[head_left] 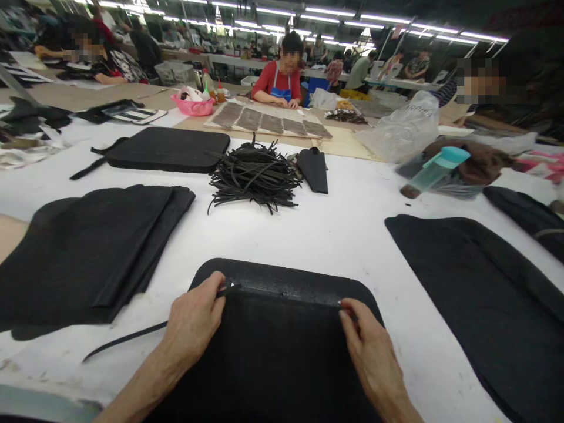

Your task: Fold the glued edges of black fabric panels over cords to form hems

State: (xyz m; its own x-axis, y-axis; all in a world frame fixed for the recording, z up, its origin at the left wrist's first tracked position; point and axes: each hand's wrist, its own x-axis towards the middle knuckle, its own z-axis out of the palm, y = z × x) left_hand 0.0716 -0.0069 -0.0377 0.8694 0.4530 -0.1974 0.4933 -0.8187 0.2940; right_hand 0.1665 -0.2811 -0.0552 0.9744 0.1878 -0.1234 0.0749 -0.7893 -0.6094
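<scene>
In front of me a large black panel with rounded far corners lies on the white table. A shiny band runs across it near its far edge. My left hand pinches a thin black strip at the panel's far left; the strip's loose tail trails left over the table. At the far right of the panel, my right hand has its thumb and fingers closed near the band's lower edge. Small white spots show by both hands' fingertips. Whatever the right fingertips grip is too small to make out.
Stacked black pieces lie left, more black sheets right. Beyond are a heap of black strips, a dark rounded board, a small black tapered piece and a teal-lidded bottle. A person in red sits across.
</scene>
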